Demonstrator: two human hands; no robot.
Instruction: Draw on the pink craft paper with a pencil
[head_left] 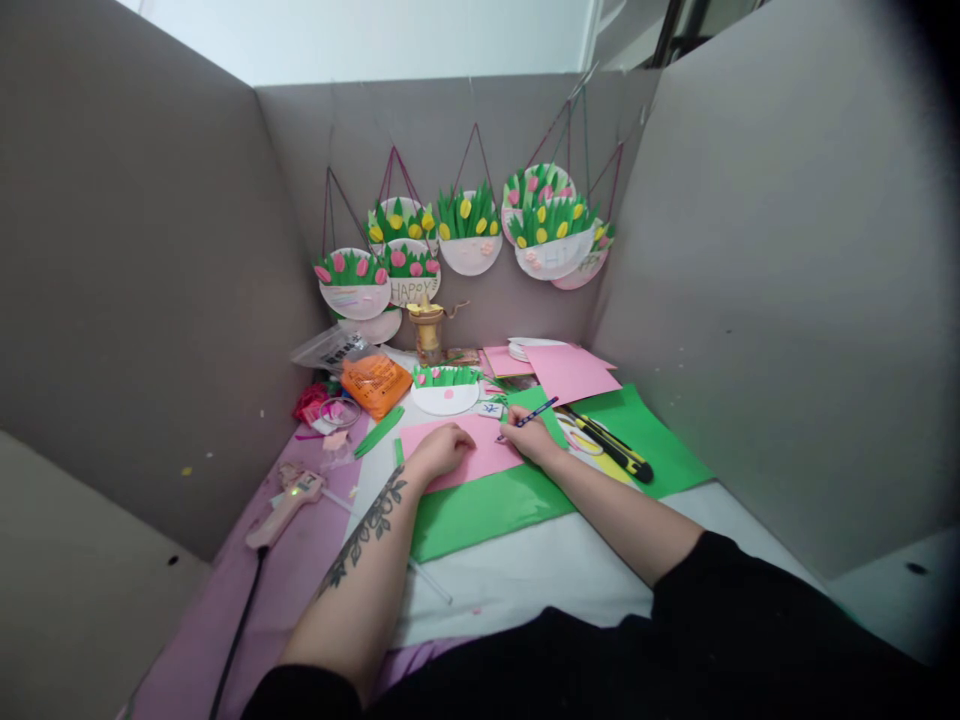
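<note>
A large bright green paper sheet (487,505) lies across the white table top (525,580), and everything else sits around it. On its far edge rests a smaller pale pink paper sheet (469,455). Beyond the green sheet, grey cardboard walls (150,250) carry hanging paper-plate flower baskets (470,232). Left of the green sheet lies a pink hot-glue gun (289,500) on a purple cloth, with an orange packet (375,383) farther back. Right of the pink sheet, on the green one, lies a yellow-and-black utility knife (611,447). The left hand (442,450) presses flat on the pink sheet, fingers loosely curled, grasping nothing. The right hand (529,437) pinches a blue striped pencil (531,413), its tip at the pink sheet's right edge.
</note>
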